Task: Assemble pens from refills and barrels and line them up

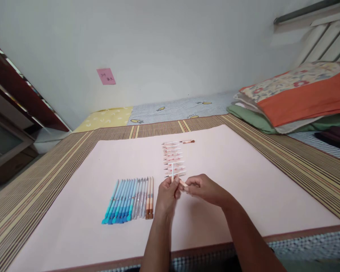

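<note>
My left hand point(167, 194) is closed around a thin white pen part point(172, 170) that sticks upward. My right hand point(205, 188) pinches a small tan pen cap point(183, 184) beside it, the two hands touching over the pink sheet point(243, 181). Just beyond the hands lies a column of several white patterned pens point(173, 156). A single tan-capped pen point(188, 141) lies at the top of that column. Left of my hands is a neat row of several pens point(129, 201), blue ones, clear ones and two tan ones.
The pink sheet rests on a striped woven mat point(31, 185). Folded bedding and an orange pillow point(300, 96) are stacked at the right. A pink note point(105, 76) is stuck on the white wall. Dark wooden furniture point(8, 109) stands at the left.
</note>
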`<state>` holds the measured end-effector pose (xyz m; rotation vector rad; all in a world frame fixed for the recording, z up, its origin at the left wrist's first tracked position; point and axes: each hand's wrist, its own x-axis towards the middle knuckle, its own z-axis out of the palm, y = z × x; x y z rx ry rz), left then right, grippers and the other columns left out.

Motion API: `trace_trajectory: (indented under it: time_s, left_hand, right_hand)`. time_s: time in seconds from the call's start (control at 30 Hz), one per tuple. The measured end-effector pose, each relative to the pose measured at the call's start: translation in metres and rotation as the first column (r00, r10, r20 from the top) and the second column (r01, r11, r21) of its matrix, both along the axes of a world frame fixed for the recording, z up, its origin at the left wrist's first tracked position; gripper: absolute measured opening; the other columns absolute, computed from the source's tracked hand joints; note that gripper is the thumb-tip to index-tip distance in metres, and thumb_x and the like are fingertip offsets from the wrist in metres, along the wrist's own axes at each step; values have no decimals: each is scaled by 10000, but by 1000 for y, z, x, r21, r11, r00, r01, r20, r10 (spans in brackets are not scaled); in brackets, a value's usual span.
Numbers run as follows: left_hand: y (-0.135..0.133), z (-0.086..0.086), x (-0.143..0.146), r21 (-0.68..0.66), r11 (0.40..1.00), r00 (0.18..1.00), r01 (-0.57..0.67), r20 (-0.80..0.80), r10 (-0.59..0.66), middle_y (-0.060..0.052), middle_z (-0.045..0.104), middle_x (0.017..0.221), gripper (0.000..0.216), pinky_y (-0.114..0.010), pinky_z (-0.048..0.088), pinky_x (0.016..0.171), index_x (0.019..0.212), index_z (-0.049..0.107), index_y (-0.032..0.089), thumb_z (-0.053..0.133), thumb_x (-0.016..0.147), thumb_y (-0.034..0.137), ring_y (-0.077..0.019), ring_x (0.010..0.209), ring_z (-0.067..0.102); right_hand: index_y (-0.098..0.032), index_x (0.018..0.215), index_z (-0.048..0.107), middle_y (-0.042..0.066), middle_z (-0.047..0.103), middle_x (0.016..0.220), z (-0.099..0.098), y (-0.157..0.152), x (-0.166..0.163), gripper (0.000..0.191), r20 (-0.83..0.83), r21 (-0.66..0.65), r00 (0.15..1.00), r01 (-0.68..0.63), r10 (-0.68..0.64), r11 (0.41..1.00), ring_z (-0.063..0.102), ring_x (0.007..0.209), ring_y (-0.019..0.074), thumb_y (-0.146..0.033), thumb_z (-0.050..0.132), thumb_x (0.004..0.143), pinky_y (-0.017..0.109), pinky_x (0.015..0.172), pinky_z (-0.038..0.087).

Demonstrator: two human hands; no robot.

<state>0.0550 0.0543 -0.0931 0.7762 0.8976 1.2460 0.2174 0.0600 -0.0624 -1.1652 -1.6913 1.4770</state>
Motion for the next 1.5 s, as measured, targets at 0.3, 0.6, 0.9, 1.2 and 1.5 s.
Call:
trace_trajectory:
  time_s: [0.3,0.6,0.9,1.2,1.5]
  left_hand:
    - [1,-1,-8,-99,994,977,-55,201,74,-19,666,667,377,-199,258,470,723,608,123,864,646,388,-27,437,382]
    - [-2,4,-6,-131,989,960,-66,261,99,-22,693,663,370,-196,273,467,741,603,133,881,602,334,-29,420,379]
    - [-2,7,-8,-124,992,937,-18,343,60,-20,684,677,328,-180,271,455,738,624,126,870,628,314,-25,433,386]
    - [-1,5,-10,-125,992,923,-30,377,75,-19,674,671,296,-176,274,454,758,635,122,856,657,291,-28,437,393]
    - [1,2,-10,-127,990,916,-54,389,100,-25,681,670,283,-174,290,460,768,651,122,853,650,282,-34,441,411]
  right_hand:
    - [-192,748,666,52,680,730,3,8,73,174,397,392,579,595,-713,701,584,676,194,-297,555,831,305,624,402]
    - [-202,687,559,59,684,760,-27,14,80,121,785,257,457,372,-418,892,587,667,189,-117,581,770,297,580,352]
    - [-187,781,615,47,711,732,-14,12,37,141,7,96,893,448,-451,889,709,739,214,-310,679,810,322,677,518]
    - [-172,777,717,29,702,676,0,7,1,313,-357,44,823,487,-442,872,697,643,184,-419,865,654,309,637,567]
    - [-193,912,733,13,681,759,15,-5,-10,180,-228,232,930,341,-290,911,658,685,162,-336,716,804,295,658,549]
